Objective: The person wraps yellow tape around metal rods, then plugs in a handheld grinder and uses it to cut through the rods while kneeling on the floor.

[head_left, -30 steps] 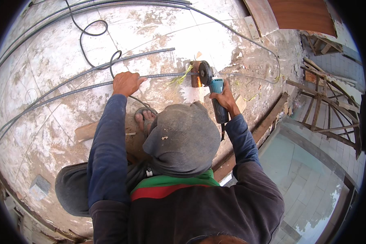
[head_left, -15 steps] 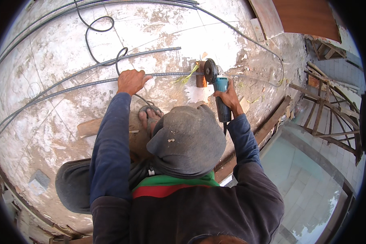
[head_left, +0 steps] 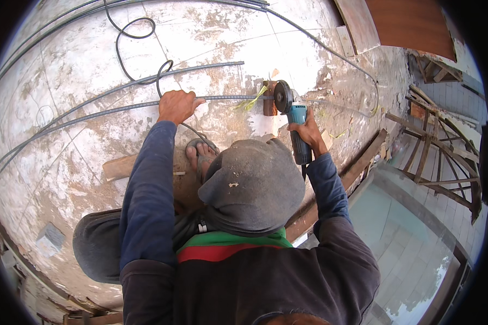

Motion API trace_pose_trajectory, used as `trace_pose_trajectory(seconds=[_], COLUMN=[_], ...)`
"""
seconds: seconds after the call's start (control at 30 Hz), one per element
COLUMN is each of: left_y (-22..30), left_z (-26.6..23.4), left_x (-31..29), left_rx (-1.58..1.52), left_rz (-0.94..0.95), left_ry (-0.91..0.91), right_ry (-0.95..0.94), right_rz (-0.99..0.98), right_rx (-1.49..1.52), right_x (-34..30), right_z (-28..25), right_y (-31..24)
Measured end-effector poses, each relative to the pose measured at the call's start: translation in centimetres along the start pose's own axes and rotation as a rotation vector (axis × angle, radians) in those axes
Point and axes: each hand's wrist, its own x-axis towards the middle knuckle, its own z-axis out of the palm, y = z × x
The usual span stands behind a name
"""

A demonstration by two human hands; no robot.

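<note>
Two hands are working in the head view: the left hand is closing around a ribbed steel bar; the right hand is gripping an angle grinder, its disc standing by the bar at a reddish-brown block. Kickback could be threatening — if the bar is twisting and pinching the disc.

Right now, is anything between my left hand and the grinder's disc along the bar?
Yes: between your left hand and the disc, yellow-green strands cross the bar, then a brown block lies under it.
</note>
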Motion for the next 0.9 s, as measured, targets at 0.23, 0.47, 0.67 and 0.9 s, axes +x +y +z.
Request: trace_pose_trajectory(seconds=[0.23, 0.47, 0.67, 0.9], left_y=[-0.1, 0.1, 0.0, 0.0], left_z=[0.1, -0.1, 0.0, -0.1], left_x=[-0.1, 0.1, -0.1, 0.0], left_rx=[-0.008, -0.002, 0.0, -0.028], left_rz=[-0.009, -0.032, -0.035, -0.013], left_ry=[0.002, -0.039, -0.031, -0.014], right_ry=[-0.003, 0.012, -0.007, -0.008], right_rz=[-0.007, -0.06, 0.002, -0.044], right_rx=[0.032, -0.033, 0.023, 0.025], right_x=[0.5, 1.5, 0.4, 0.0], right_z=[-0.1, -0.2, -0.2, -0.3], right_y=[-1.4, -0.1, -1.6, -0.2])
